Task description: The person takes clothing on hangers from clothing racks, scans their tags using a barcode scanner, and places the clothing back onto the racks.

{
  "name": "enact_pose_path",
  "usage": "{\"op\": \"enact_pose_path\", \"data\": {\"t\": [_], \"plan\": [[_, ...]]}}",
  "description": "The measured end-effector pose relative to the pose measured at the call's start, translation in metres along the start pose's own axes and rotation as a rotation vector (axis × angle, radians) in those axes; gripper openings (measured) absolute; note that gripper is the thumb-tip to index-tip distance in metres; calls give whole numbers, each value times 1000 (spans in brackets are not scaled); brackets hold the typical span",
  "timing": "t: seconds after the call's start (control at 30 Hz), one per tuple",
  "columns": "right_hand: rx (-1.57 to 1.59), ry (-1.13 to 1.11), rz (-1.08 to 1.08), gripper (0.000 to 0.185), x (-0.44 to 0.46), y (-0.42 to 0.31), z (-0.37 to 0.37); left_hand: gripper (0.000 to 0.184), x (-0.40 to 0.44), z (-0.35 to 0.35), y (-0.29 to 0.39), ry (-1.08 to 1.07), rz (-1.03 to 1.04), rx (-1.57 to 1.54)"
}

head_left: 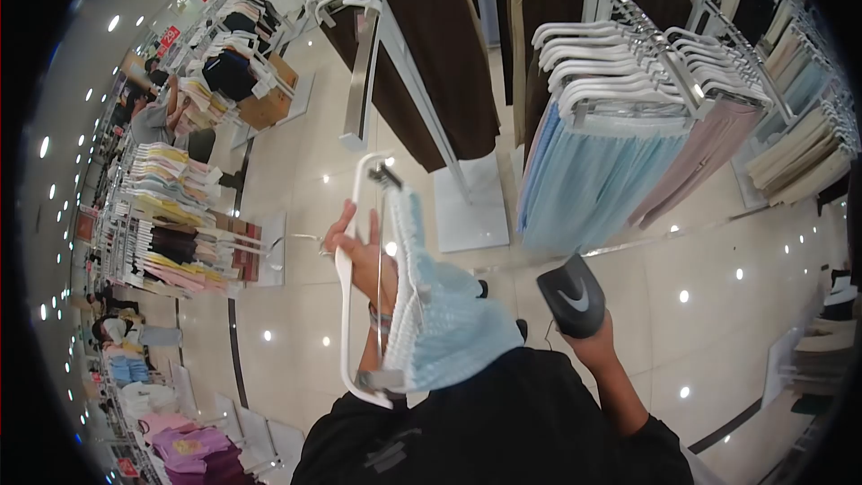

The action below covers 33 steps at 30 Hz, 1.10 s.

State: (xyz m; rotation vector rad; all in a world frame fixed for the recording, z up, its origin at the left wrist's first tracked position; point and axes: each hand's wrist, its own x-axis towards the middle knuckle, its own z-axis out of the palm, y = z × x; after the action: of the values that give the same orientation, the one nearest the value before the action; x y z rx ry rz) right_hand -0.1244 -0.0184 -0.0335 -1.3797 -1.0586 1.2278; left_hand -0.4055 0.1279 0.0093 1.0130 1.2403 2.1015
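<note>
A white clip hanger (347, 305) is held upright by my left hand (364, 260), whose fingers curl round it. From its clips hangs a light blue garment with a gathered waistband (449, 314), turned sideways, its lower part spread toward my black-clothed torso. My right hand (594, 346), to the right of my body, grips a dark grey handheld device (575, 296) with a broad head and a light curved mark. The device's exact kind cannot be made out. Its head hides part of the right hand's fingers.
Ahead at right, a metal rack bar (660, 54) carries light blue trousers (602, 175) and pink trousers (691, 153) on white hangers. Dark brown trousers (431, 63) hang ahead above a white stand base (471, 207). A person (153, 117) stands among garment racks at left.
</note>
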Motion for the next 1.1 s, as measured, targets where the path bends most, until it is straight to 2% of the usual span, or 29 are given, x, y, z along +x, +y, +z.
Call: {"op": "enact_pose_path", "data": {"t": [0.03,0.1,0.17,0.23,0.27,0.37,0.53,0.63,0.7,0.73,0.8,0.9,1.1], "plan": [[-32,-68,-50,47,0,-8,5,53,-1,-2,-7,5,-10,15],[-68,-190,-119,57,2,-11,15,53,-2,-2,-22,38,-422,-327],[-123,-312,-97,59,2,-29,24,59,-10,-5,-31,22,-507,-335],[-182,-383,-89,58,2,-35,32,66,-15,-8,-47,-35,-622,-491],[-239,-447,-90,58,2,-37,35,70,-19,-4,-46,-35,-639,-537],[-276,-560,-91,54,4,-42,42,68,-27,8,-40,-15,-729,-551],[-388,-612,-96,46,13,-59,48,56,-35,10,-46,-87,-864,-592],[-535,-619,-198,42,23,-65,49,54,-37,9,-44,-146,-899,-550],[-677,-618,-484,38,31,-66,48,54,-38,8,-48,-152,-914,-530],[-676,-613,-483,38,36,-69,48,54,-37,4,-55,-188,-934,-526],[-822,-683,-679,33,43,-79,49,53,-35,5,-58,-232,-955,-523],[-900,-711,-782,28,52,-92,52,53,-36,7,-58,-273,-949,-473],[-988,-749,-839,25,61,-106,61,53,-35,12,-54,-295,-1008,-430]]}}
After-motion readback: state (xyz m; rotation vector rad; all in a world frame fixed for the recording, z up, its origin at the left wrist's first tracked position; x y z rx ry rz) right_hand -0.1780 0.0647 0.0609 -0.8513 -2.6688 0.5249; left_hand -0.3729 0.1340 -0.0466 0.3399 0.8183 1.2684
